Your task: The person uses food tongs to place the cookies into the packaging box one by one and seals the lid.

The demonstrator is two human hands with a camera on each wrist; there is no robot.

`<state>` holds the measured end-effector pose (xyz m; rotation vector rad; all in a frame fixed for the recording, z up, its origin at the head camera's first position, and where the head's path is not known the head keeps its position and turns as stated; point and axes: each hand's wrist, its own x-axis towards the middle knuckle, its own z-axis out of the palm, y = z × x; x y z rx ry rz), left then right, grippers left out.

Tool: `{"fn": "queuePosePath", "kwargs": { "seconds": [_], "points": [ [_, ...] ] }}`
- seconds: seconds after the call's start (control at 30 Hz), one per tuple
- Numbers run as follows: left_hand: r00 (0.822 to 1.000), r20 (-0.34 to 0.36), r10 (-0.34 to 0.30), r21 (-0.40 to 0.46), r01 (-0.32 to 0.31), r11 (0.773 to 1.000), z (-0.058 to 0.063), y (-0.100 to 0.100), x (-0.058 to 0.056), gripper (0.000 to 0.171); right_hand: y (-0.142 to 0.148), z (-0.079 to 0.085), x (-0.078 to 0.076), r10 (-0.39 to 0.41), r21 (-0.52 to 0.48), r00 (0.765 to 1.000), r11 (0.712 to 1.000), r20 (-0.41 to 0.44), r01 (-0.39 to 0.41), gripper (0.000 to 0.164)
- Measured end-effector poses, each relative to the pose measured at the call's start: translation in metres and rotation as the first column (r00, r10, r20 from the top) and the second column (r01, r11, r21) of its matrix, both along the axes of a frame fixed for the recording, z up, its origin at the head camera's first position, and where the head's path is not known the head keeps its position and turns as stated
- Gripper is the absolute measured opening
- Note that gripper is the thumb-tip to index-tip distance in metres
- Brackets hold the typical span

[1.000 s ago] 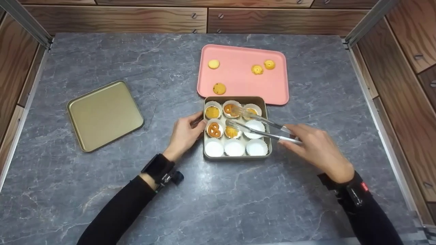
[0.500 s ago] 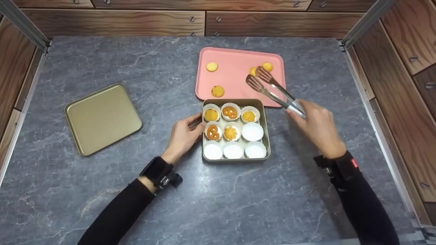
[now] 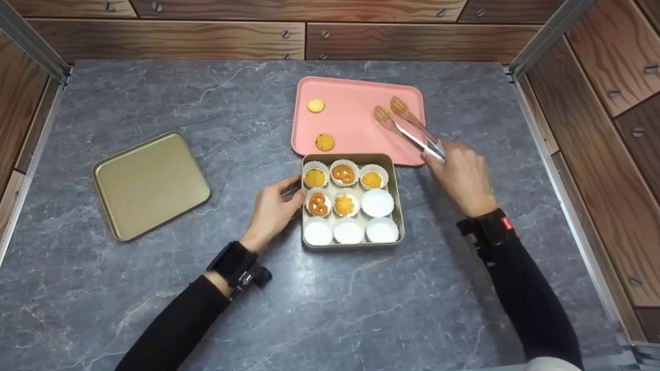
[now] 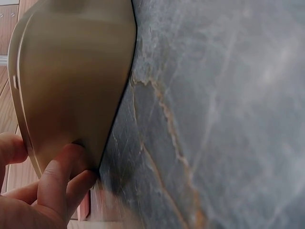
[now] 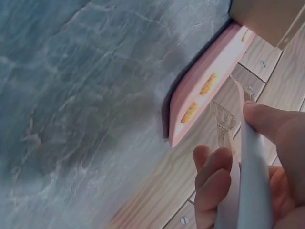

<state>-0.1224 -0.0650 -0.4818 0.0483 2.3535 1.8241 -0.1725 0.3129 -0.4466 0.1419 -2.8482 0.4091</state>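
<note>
My right hand grips a pair of metal tongs near the handle ends. Their two slotted heads are spread apart and overlap two yellow cookies at the right of the pink tray. In the right wrist view those yellow cookies show on the tray. My left hand touches the left side of a gold tin, fingertips on its outer wall and thumb at the rim. White paper cups in the tin hold two pretzels and several cookies; others, like one paper cup in front, are bare.
On the tray's left side lie a pale round cookie and a speckled round cookie. The gold lid rests on the marbled tabletop at the left. Wood-patterned panels stand at the back and sides.
My right hand has carried the tongs from over the tin up to the tray's right side, with the star-shaped cookie left in the middle cup. My left hand stays at the tin.
</note>
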Motion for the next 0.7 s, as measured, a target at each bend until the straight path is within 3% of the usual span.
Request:
{"fn": "queuePosePath", "kwargs": {
  "seconds": [0.4,0.7],
  "points": [
    [1.0,0.022,0.02,-0.009,-0.02,1.0,-0.005,-0.003,0.006,0.05,-0.008,-0.012,-0.01,-0.002,-0.014,0.997,1.0,0.078,0.003,0.04],
    [1.0,0.024,0.011,0.007,-0.011,1.0,-0.001,0.001,0.0,0.052,-0.003,-0.005,-0.016,0.017,-0.019,0.996,1.0,0.088,-0.015,0.037]
  ]
}}
